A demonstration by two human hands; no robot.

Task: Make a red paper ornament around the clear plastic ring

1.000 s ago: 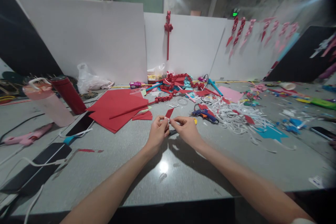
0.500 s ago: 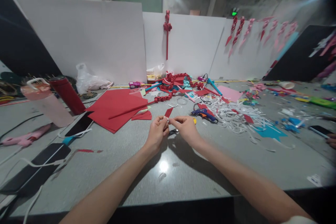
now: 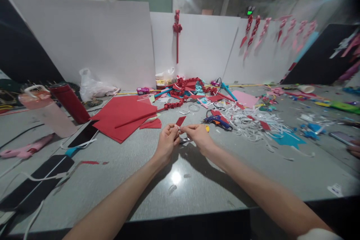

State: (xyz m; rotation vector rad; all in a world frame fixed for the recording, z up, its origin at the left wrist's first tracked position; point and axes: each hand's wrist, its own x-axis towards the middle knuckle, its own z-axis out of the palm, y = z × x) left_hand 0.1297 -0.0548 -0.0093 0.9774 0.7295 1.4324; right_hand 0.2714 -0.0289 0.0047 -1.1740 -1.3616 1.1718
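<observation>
Both my hands meet above the middle of the grey table. Between thumb and fingers of my left hand [image 3: 168,138] is a short red strip [image 3: 180,120], its slanted end pointing up and away. My right hand [image 3: 199,135] is closed in a pinch right beside the strip's lower end, where a bit of white shows. What those right fingertips hold is too small to make out. Under the hands lies a shiny metal tool [image 3: 185,140], mostly hidden, perhaps scissors. A dark blue glue gun [image 3: 218,121] rests just beyond my right hand.
Red sheets [image 3: 123,110] lie left of my hands, a red braided piece with a stick across them. White strip scraps [image 3: 244,118] heap up on the right. A bottle [image 3: 52,114], red flask [image 3: 70,103] and black power strip [image 3: 38,180] stand left. Another person's hand [image 3: 354,148] shows far right.
The view has shifted slightly. Both hands keep their hold near the red strip, with only tiny finger movement. More of the metal tool beneath them catches the light.
</observation>
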